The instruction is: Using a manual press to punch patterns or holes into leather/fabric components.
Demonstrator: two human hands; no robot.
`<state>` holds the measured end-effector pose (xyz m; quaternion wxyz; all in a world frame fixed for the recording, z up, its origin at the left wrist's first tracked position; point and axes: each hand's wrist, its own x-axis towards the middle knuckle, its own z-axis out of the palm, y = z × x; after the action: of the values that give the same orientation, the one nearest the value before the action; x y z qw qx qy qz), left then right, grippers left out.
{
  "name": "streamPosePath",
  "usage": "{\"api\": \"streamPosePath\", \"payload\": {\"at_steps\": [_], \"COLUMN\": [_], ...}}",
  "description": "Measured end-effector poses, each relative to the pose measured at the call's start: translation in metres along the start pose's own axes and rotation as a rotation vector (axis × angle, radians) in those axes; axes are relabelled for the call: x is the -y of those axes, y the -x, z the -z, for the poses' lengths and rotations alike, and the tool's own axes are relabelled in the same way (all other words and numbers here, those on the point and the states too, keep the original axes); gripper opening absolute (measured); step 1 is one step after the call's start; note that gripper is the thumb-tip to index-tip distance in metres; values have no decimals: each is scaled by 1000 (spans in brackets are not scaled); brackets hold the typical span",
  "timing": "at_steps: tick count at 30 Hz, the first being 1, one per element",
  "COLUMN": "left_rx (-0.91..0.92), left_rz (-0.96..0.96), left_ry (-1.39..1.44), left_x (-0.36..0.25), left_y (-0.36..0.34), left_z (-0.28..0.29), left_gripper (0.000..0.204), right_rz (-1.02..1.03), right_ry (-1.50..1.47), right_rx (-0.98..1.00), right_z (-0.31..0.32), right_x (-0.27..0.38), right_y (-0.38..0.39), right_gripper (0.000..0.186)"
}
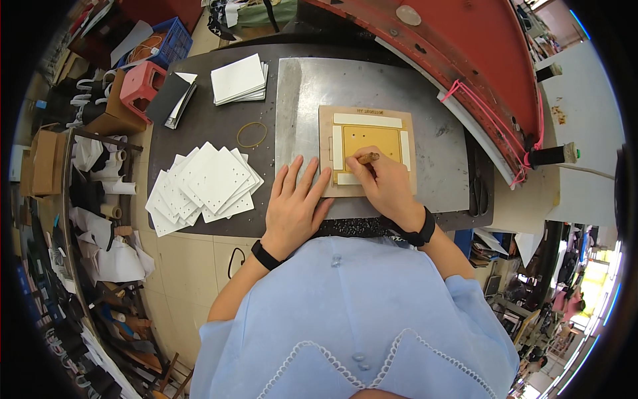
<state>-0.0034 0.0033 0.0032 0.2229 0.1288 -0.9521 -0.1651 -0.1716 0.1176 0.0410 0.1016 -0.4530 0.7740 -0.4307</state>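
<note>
Right now we see the left hand [294,206] lying flat with its fingers spread, palm down on the desk [212,133], its fingertips reaching the lower left edge of a square wooden board [367,151]. That board sits on a grey metal sheet [372,86] covering the right part of the desk, just in front of us. The right hand [385,187] is closed around a small wooden-handled tool [367,158], pinching it between thumb and fingers, with the tip down on the yellow panel [373,138] in the middle of the board. White strips [367,120] frame that panel on all four sides. Both wrists carry black bands.

To the left of the left hand, well apart from it, a fanned heap of white punched squares [203,188] lies on the dark desk. Beyond it lie a rubber band [252,134], a neat stack of white cards [239,80] and a black-covered pad [171,98].
</note>
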Motion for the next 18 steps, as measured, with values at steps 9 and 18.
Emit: {"api": "streamPosePath", "payload": {"at_steps": [9,18], "left_rx": [12,5], "left_rz": [8,14], "left_ry": [10,-1], "left_x": [0,1], "left_y": [2,2], "left_z": [2,0], "left_gripper": [56,56], "right_rz": [-253,-224], "right_ry": [-290,-236], "right_rx": [33,25], "right_z": [20,12], "right_x": [1,-10], "right_y": [-7,4], "right_gripper": [26,29]}}
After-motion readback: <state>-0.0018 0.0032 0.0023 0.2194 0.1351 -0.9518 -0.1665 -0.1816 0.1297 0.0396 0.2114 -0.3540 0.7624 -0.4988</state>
